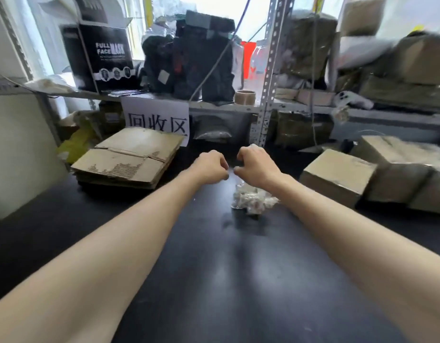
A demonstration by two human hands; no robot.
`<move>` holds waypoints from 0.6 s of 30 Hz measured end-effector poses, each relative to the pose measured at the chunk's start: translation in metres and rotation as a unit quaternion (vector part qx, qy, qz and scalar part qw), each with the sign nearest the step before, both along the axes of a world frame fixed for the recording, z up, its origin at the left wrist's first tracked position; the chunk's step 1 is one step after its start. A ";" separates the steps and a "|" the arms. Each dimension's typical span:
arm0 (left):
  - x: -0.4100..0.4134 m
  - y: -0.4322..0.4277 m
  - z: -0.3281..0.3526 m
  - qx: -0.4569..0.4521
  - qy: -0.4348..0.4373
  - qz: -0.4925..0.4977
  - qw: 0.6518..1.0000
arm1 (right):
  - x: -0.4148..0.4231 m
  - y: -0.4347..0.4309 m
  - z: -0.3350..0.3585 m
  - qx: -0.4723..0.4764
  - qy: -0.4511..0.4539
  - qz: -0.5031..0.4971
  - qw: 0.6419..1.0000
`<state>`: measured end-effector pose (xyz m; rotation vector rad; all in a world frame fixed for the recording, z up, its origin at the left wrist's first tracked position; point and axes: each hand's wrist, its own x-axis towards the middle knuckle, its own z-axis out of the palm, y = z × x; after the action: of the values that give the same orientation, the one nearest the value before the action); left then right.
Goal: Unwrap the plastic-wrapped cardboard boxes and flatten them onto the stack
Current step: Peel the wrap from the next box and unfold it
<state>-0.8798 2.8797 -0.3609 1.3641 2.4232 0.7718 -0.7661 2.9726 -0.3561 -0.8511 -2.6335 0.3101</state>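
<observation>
Clearing wrap before the next box
Left hand and right hand curl their fingers, perhaps pinching film, over the crumpled clear plastic wad on the black tabletop. Best bin it, then fetch the plastic-wrapped brown cardboard boxes on the right. The flattened brown cardboard stack lies on the left.

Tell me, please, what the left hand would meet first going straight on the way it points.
Probably the right hand, close ahead of the left hand and its curled fingers; depth is hard to judge.

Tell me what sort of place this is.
Probably a warehouse or stockroom packing bench with a recycling corner: metal shelving crammed with boxed and bagged goods, a stack of flattened cardboard below a paper sign, and plastic-wrapped boxes on the black table.
</observation>
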 end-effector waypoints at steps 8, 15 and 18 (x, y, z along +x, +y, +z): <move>0.077 0.064 0.001 0.011 -0.030 -0.059 0.998 | 0.122 0.087 -0.003 0.092 0.042 -0.329 0.939; 0.092 0.078 -0.010 0.063 -0.086 -0.050 0.993 | 0.160 0.139 -0.055 -0.363 0.296 -0.369 0.802; 0.096 0.076 -0.008 0.083 -0.116 -0.046 0.989 | 0.156 0.116 -0.047 -0.322 0.327 -0.335 0.823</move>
<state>-0.7841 2.9555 -0.3690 1.3501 2.1433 1.0647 -0.6098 3.0888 -0.4035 -1.4764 -1.4527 1.0887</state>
